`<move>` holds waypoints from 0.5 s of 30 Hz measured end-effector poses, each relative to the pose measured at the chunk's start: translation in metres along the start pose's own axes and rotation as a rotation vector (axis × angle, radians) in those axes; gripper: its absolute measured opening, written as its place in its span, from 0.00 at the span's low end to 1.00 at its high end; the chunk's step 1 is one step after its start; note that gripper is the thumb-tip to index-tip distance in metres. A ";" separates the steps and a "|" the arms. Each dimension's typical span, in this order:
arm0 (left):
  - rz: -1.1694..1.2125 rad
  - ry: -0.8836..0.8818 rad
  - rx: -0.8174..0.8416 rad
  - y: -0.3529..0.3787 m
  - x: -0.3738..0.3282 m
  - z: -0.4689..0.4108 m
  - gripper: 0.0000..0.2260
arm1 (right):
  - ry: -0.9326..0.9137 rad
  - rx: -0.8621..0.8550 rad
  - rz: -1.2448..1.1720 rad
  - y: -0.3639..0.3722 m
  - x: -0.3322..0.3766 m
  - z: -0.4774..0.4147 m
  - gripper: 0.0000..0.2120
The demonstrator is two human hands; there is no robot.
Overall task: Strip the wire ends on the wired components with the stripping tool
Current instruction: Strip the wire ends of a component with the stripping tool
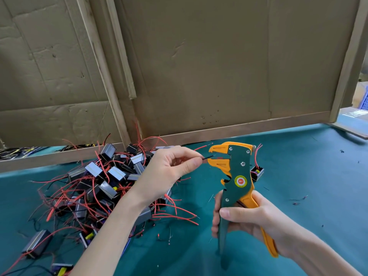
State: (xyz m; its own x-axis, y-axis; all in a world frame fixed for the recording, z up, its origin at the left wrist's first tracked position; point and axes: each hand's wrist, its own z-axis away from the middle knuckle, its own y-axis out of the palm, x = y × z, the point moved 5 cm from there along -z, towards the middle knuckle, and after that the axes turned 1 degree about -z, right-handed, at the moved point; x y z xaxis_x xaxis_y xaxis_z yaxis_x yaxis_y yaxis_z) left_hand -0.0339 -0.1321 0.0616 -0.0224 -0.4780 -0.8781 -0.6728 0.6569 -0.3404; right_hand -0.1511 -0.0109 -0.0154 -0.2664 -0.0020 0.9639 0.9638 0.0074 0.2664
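Fingers, left hand: thumb and forefinger pinched tight on a black wire, its tip between the parted orange jaws.
Right hand: curled round the handles of the wire stripper, which is held upright.
Wired components: heaped on the teal cloth, under the left hand.

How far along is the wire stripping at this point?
Likely done: one component lies apart behind the wire stripper, and insulation scraps dot the mat. In hand: the left hand pinches a black wire at the open jaws; the right hand grips the handles. Left: the large pile of wired components.
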 end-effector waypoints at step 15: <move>-0.057 -0.030 0.087 -0.006 0.000 0.002 0.06 | 0.019 -0.045 0.126 0.003 0.002 0.004 0.08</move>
State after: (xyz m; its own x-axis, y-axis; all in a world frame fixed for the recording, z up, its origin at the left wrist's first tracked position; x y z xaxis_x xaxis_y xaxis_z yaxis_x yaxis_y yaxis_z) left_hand -0.0285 -0.1351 0.0636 0.0366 -0.4993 -0.8657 -0.6053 0.6782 -0.4168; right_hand -0.1489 -0.0069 -0.0122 -0.1430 -0.0230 0.9895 0.9892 -0.0358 0.1421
